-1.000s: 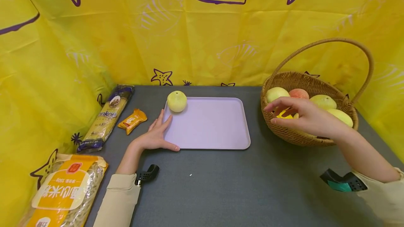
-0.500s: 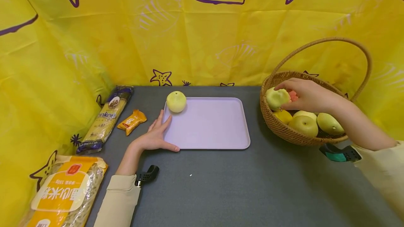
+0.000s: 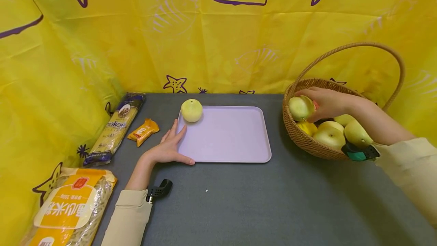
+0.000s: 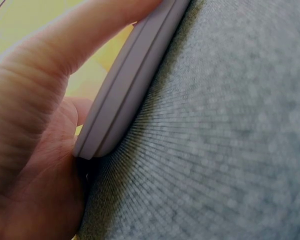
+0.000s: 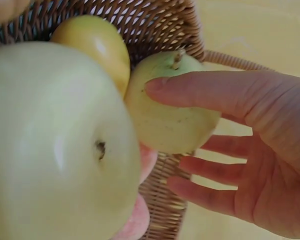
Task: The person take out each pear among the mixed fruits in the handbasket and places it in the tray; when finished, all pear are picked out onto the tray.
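My right hand (image 3: 329, 103) is inside the wicker basket (image 3: 308, 145), its fingers and thumb round a yellow-green pear (image 3: 300, 108) at the left side. In the right wrist view the thumb lies across this pear (image 5: 165, 117) just below its stem, with the other fingers behind it. My left hand (image 3: 167, 145) lies spread at the lilac tray's (image 3: 228, 136) near left corner. The left wrist view has the thumb on the tray's rim (image 4: 125, 85) and the palm against its corner. A round pale green fruit (image 3: 192, 110) sits in the tray's far left corner.
Beside the held pear the basket holds a yellow fruit (image 5: 97, 47), a large pale green fruit (image 5: 55, 145) and pinkish fruit (image 5: 135, 220). An orange wrapped snack (image 3: 143, 131), a noodle pack (image 3: 116, 128) and a larger noodle bag (image 3: 73, 208) lie on the left.
My right hand has moved from above the basket's front down and back into it, and its fingers have closed round the pear. My left hand and the tray have stayed put.
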The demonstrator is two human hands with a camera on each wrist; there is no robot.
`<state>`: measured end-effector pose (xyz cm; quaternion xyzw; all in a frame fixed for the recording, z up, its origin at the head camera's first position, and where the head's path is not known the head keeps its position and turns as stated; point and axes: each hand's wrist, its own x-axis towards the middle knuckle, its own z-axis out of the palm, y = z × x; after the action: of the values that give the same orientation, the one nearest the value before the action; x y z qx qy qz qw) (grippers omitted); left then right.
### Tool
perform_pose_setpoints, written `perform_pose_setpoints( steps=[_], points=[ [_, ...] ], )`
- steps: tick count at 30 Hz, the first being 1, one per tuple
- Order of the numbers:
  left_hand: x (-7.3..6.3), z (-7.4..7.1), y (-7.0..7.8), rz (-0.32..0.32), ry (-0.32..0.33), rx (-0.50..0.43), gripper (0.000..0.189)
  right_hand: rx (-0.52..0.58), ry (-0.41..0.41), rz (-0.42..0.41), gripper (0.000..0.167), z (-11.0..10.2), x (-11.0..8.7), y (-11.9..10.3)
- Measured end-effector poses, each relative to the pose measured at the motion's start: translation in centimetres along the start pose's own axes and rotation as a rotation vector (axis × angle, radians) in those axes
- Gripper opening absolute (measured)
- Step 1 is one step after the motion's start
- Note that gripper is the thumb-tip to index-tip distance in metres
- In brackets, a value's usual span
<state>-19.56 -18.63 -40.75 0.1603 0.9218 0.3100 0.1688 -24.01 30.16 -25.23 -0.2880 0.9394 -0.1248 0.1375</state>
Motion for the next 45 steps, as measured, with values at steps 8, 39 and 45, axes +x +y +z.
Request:
perform_pose_setpoints(
  steps=[8, 39, 45],
  points=[
    [-0.1, 0.0, -0.1, -0.006, 0.0, -0.014, 0.128, 0.001, -0.042, -0.027, 0.088, 0.6, 1.2, 1.0],
    [-0.1, 0.1, -0.1, -0.021, -0.003, -0.014, 0.128, 0.18, 0.021, 0.078, 0.074, 0.2, -1.2, 1.4],
    [-0.1, 0.0, 0.0, -0.021, -0.001, -0.012, 0.128, 0.367, 0.005, 0.157, 0.071, 0.3, -2.6, 0.8]
  ],
)
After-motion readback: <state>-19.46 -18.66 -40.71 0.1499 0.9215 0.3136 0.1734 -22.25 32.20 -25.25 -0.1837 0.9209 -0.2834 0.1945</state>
